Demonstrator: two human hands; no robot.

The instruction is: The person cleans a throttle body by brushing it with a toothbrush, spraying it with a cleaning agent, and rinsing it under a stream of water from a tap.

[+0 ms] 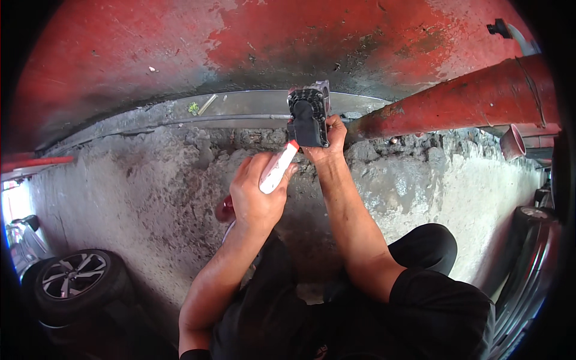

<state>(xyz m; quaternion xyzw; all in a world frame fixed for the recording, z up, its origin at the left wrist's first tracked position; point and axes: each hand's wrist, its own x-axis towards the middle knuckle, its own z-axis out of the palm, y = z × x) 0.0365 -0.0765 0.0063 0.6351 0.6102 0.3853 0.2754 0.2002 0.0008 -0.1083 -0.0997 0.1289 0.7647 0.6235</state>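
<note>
My right hand [329,144] holds up a throttle body [308,116], its black plastic cover facing me and bare metal showing along its top and right edge. The fingers grip its lower right side and are partly hidden behind it. My left hand [257,191] is closed around a spray bottle [277,170] with a white head and an orange-red nozzle tip. That tip sits just by the lower left corner of the throttle body. Below the left hand, a dark red part of the bottle shows; the palm hides the rest.
Ahead runs a grimy concrete ledge [180,157] with a shallow gutter, backed by a worn red-painted surface [336,36]. A thick red pipe [456,99] slants in from the right. One car wheel [75,276] stands at lower left; a dark vehicle [531,264] borders the right.
</note>
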